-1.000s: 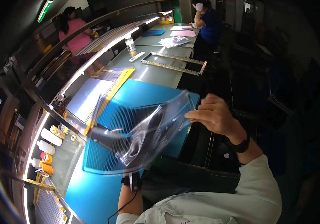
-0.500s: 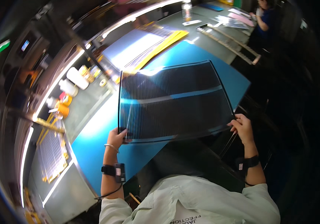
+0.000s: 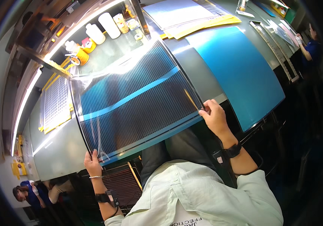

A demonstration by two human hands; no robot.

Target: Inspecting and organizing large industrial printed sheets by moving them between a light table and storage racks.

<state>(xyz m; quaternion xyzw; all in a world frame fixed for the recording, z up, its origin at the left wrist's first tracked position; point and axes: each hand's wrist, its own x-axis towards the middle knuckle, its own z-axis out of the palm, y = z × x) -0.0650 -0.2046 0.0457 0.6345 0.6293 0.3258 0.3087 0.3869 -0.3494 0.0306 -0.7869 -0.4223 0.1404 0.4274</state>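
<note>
A large, thin, see-through sheet [image 3: 142, 109] with fine dark stripes and a dark border is held up over the near side of the worktable. A clear bluish band crosses its middle, and bright lamp glare lies along its far edge. My left hand [image 3: 93, 164] pinches the sheet's near left corner, with the thumb on top. At the near right corner, my right hand [image 3: 214, 115] grips the edge between thumb and fingers. To the right, a plain blue sheet [image 3: 246, 77] lies on the table, apart from my right hand.
Yellow-edged sheets [image 3: 191, 17] are stacked at the back. White bottles [image 3: 95, 34] and an orange tape roll [image 3: 79, 56] stand under a lit shelf. A yellow-framed grid [image 3: 55, 103] lies left; a metal frame [image 3: 276, 51] lies right. Other people [image 3: 312, 47] are at both sides.
My hands have carried the striped sheet leftward, off the blue sheet and nearer the bottles. The view has turned left with it, and another person now shows at lower left.
</note>
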